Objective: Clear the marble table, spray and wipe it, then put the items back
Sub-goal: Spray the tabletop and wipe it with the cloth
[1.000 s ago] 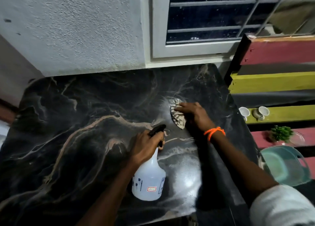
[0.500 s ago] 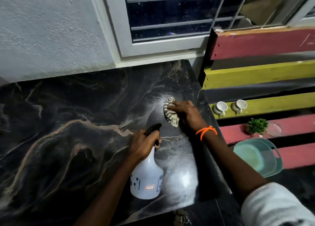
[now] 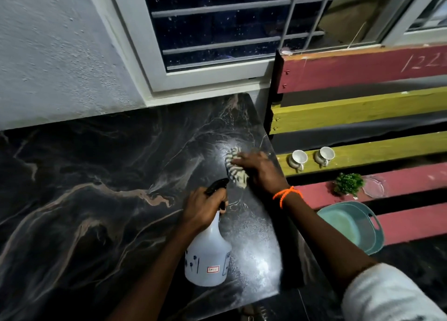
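Observation:
The black marble table (image 3: 84,212) with tan veins fills the lower left. My left hand (image 3: 204,208) grips the neck of a white spray bottle (image 3: 208,257) with a black trigger; the bottle stands upright near the table's front right. My right hand (image 3: 260,170), with an orange thread at the wrist, presses flat on a striped cloth (image 3: 235,169) near the table's right edge. Wet spray shows on the marble around the cloth and beside the bottle.
A slatted bench (image 3: 362,151) in red and yellow stands right of the table. On it are two white cups (image 3: 310,158), a small green plant (image 3: 348,184), a glass dish (image 3: 373,187) and a teal basin (image 3: 355,226). A wall and barred window (image 3: 229,25) lie behind.
The view has swung to the right, showing more of the bench. My right hand has slid the cloth slightly toward the table's right edge. The left hand and bottle have stayed put.

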